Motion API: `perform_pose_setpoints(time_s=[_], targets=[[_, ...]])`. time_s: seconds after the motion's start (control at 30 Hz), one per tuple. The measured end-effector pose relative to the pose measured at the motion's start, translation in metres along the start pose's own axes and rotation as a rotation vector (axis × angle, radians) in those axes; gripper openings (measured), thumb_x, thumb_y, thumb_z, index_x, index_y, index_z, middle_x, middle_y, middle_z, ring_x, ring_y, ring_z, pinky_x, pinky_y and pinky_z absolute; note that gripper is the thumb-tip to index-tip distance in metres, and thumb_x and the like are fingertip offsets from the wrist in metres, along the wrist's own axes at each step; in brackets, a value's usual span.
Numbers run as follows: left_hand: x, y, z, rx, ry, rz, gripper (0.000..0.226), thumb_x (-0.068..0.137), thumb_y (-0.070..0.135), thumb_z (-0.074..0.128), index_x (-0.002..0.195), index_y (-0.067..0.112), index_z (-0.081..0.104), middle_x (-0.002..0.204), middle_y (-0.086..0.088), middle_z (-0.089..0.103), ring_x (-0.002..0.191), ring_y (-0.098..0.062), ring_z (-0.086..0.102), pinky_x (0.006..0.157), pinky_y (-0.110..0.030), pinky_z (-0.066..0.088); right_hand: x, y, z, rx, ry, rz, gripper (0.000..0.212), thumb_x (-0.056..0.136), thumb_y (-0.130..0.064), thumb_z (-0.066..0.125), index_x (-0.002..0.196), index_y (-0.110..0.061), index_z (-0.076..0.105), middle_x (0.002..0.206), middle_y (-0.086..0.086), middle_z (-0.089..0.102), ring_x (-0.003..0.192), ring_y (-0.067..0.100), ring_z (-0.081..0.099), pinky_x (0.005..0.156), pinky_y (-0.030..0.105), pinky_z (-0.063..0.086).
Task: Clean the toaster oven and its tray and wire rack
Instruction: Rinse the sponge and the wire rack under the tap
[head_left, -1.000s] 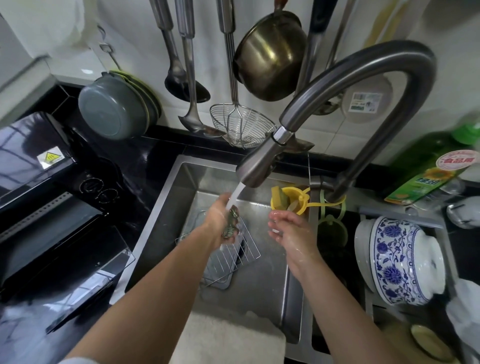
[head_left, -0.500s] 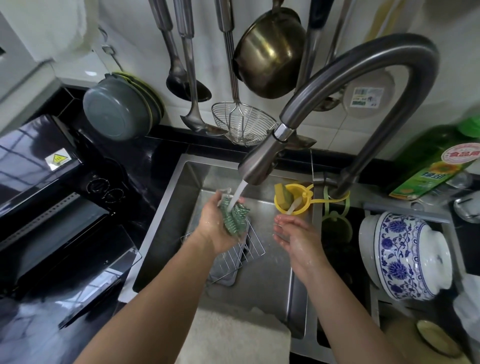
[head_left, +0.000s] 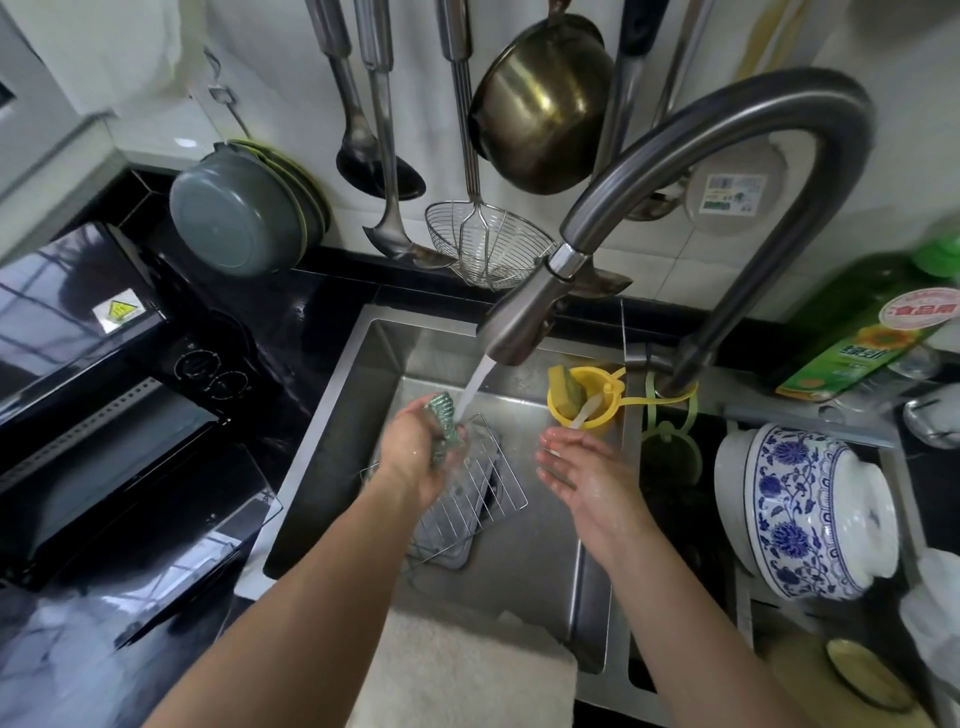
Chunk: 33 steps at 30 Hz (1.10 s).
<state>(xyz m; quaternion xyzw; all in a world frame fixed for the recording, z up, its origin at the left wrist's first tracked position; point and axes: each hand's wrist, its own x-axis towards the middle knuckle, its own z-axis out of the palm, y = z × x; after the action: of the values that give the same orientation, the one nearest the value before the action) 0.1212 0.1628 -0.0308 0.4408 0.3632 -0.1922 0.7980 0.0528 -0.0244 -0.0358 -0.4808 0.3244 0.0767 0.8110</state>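
Observation:
My left hand (head_left: 415, 457) grips a green scouring cloth (head_left: 441, 423) under the running stream from the dark faucet (head_left: 524, 322). Beneath it in the steel sink (head_left: 332, 410) lie the wire rack (head_left: 483, 499) and the grey tray (head_left: 441, 553) under the rack. My right hand (head_left: 576, 467) hovers wet and open to the right, fingers straight, holding nothing. The black toaster oven (head_left: 104, 415) stands on the counter at the left with its glass door (head_left: 197, 561) folded down.
A yellow sponge holder (head_left: 587, 400) hangs at the sink's right wall. A blue-and-white lidded pot (head_left: 810, 509) sits in the right basin; a green detergent bottle (head_left: 862, 332) stands behind. Ladles, a wire skimmer (head_left: 488, 244) and a pot hang on the wall. A pale towel (head_left: 467, 670) lies on the front edge.
My left hand has turned the green cloth in the stream, from palm-up to more on edge. My right hand opened its fingers and stayed beside the stream.

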Motion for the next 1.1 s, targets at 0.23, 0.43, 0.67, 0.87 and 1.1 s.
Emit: perform_pose_setpoints(time_s=[0.23, 0.43, 0.67, 0.87, 1.1], targets=[[0.003, 0.003, 0.012, 0.109, -0.102, -0.118, 0.026, 0.097, 0.040, 0.063, 0.085, 0.020, 0.051, 0.064, 0.002, 0.051, 0.051, -0.012, 0.044, 0.046, -0.018, 0.021, 0.001, 0.002, -0.001, 0.008, -0.002, 0.013, 0.011, 0.091, -0.002, 0.066, 0.096, -0.009, 0.073, 0.105, 0.010, 0.075, 0.094, 0.022, 0.073, 0.077, 0.032, 0.055], [0.007, -0.003, 0.033, 0.362, 0.065, 0.026, 0.028, 0.102, 0.007, 0.052, 0.080, 0.018, 0.064, 0.057, 0.001, 0.044, 0.044, -0.012, 0.036, 0.042, -0.023, 0.029, 0.000, 0.002, 0.001, -0.011, -0.012, 0.014, 0.011, 0.092, -0.004, 0.065, 0.099, -0.009, 0.073, 0.105, 0.008, 0.076, 0.097, 0.022, 0.074, 0.080, 0.033, 0.055], [0.010, -0.004, 0.040, 0.956, 0.118, 0.329, 0.040, 0.100, 0.054, 0.061, 0.084, 0.017, 0.063, 0.048, 0.006, 0.050, 0.030, -0.001, 0.043, 0.034, -0.017, 0.033, -0.002, 0.008, 0.003, -0.057, 0.004, -0.001, 0.011, 0.093, -0.005, 0.064, 0.098, -0.009, 0.072, 0.104, 0.007, 0.076, 0.098, 0.022, 0.073, 0.077, 0.031, 0.056], [-0.005, 0.005, 0.039, 0.494, -0.020, 0.023, 0.041, 0.112, 0.036, 0.044, 0.133, 0.006, 0.063, 0.093, -0.013, 0.074, 0.076, -0.026, 0.066, 0.062, -0.035, 0.053, 0.006, 0.017, 0.038, -0.118, -0.067, 0.016, 0.012, 0.099, -0.019, 0.062, 0.104, -0.025, 0.071, 0.106, -0.003, 0.075, 0.099, 0.013, 0.072, 0.076, 0.028, 0.054], [-0.017, 0.013, 0.012, 0.436, 0.077, 0.116, 0.024, 0.103, 0.012, 0.063, 0.127, 0.012, 0.066, 0.094, -0.010, 0.078, 0.076, -0.021, 0.074, 0.071, -0.035, 0.057, 0.029, 0.012, 0.091, -0.112, -0.161, 0.140, 0.031, 0.094, -0.032, 0.067, 0.118, -0.013, 0.067, 0.106, 0.011, 0.076, 0.095, 0.030, 0.072, 0.080, 0.045, 0.056]])
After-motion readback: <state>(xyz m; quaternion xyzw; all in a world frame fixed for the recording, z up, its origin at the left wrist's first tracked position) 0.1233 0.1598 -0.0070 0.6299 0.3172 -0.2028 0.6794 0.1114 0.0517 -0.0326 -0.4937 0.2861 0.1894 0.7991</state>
